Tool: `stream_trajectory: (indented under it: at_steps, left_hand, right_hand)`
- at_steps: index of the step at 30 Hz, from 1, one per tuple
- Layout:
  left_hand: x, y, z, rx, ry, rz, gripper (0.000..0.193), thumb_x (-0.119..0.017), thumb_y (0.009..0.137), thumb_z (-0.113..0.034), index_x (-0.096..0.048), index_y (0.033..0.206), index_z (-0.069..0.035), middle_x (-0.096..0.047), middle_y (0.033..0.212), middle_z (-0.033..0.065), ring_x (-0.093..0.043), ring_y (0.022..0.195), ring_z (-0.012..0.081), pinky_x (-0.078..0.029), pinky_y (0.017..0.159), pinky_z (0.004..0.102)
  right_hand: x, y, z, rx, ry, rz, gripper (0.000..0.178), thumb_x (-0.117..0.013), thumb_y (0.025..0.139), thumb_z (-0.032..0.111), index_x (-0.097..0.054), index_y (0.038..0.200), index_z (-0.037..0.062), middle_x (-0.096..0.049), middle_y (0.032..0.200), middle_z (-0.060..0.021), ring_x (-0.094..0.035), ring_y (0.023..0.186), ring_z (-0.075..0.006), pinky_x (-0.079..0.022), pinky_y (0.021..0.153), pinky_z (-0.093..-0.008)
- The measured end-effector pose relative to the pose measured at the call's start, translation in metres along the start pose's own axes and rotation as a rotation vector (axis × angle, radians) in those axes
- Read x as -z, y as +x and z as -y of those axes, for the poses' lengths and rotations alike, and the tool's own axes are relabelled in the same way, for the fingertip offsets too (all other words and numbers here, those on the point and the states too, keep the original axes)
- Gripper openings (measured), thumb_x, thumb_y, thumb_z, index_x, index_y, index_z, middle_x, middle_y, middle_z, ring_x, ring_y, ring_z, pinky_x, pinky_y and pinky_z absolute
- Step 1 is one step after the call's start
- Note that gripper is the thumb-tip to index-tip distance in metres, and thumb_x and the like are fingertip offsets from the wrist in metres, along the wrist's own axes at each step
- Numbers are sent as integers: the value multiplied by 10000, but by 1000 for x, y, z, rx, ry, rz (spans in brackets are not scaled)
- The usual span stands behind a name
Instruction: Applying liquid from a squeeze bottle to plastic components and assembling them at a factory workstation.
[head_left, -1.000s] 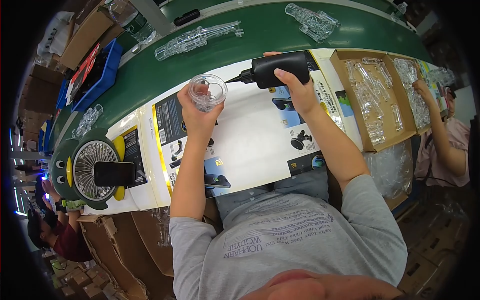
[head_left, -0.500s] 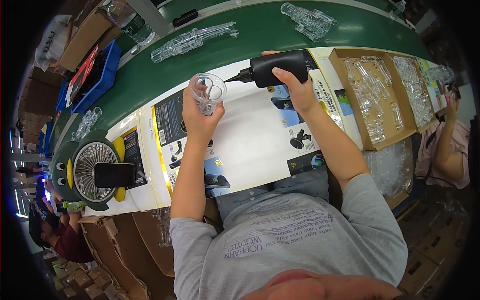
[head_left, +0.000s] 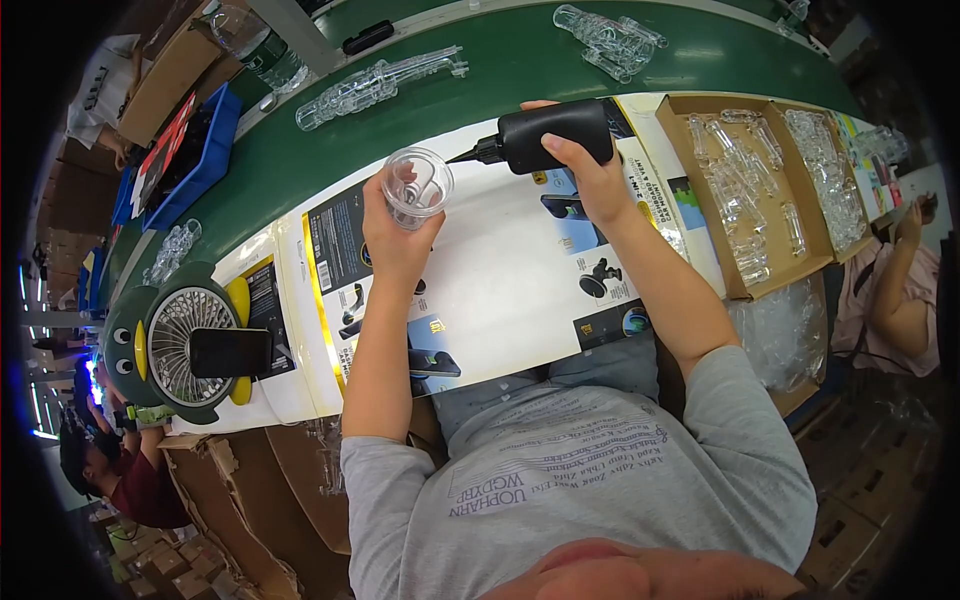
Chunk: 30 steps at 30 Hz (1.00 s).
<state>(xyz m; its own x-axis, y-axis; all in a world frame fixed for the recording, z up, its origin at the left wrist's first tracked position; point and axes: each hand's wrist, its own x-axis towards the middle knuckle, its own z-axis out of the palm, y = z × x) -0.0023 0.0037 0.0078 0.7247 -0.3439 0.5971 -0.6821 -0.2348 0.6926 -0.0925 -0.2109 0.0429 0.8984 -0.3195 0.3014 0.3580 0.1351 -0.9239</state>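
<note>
My left hand is closed round a clear round plastic part, shaped like a cup, its wide rim tilted up. My right hand grips a black squeeze bottle lying almost level, nozzle to the left. The thin nozzle tip meets the rim of the clear part or sits just beside it; I cannot tell whether they touch. Both hands are above a printed cardboard sheet laid on the green table.
An open carton of clear plastic parts stands at right. Clear assemblies lie along the back. At left are a penguin-shaped fan, a black phone before it, a blue bin and a water bottle. Other people sit at both sides.
My hands and what they hold have hardly moved; the clear part is tipped slightly differently. A person's arm now shows beyond the blue bin, at far left.
</note>
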Motion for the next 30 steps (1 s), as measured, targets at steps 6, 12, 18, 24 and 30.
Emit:
stream_trajectory:
  at_steps: [6, 12, 18, 24, 30]
  left_hand:
    - [4, 5, -6, -68, 125, -9, 561, -705, 642, -32, -494, 1161, -6, -527, 1050, 141, -547, 962, 262, -455, 832, 344]
    - [2, 3, -4, -9, 80, -7, 559, -688, 684, -24, -473, 1200, -13, -549, 1082, 144, -554, 1008, 260, -451, 863, 346]
    - [-1, -1, 4, 49, -80, -51, 521, -682, 724, -26, -453, 1192, -17, -563, 1124, 137, -551, 1067, 253, -423, 930, 335]
    - [0, 2, 5, -74, -33, -46, 464, -672, 731, -7, -483, 1154, -22, -530, 1127, 134, -537, 1029, 249, -422, 890, 331]
    - [1, 4, 0, -88, 18, -44, 420, -662, 750, -15, -520, 1145, -20, -536, 1065, 121, -530, 966, 250, -420, 861, 327]
  right_hand:
    - [2, 0, -1, 13, 13, 8, 394, -549, 807, 162, -548, 1181, 38, -602, 1028, -70, -569, 908, -116, -454, 824, -251]
    - [2, 1, 0, 13, 20, -4, 395, -553, 809, 167, -546, 1182, 35, -605, 1025, -72, -572, 901, -118, -458, 816, -253]
    - [4, 2, -2, 33, 18, -23, 392, -557, 811, 167, -547, 1179, 35, -610, 1011, -76, -579, 878, -119, -467, 797, -250]
    - [5, 3, -1, 34, 32, -36, 389, -565, 808, 165, -550, 1175, 35, -615, 989, -76, -585, 841, -111, -475, 762, -247]
    - [6, 3, 0, 29, 35, -47, 386, -569, 810, 166, -554, 1174, 37, -620, 972, -73, -586, 832, -103, -478, 751, -247]
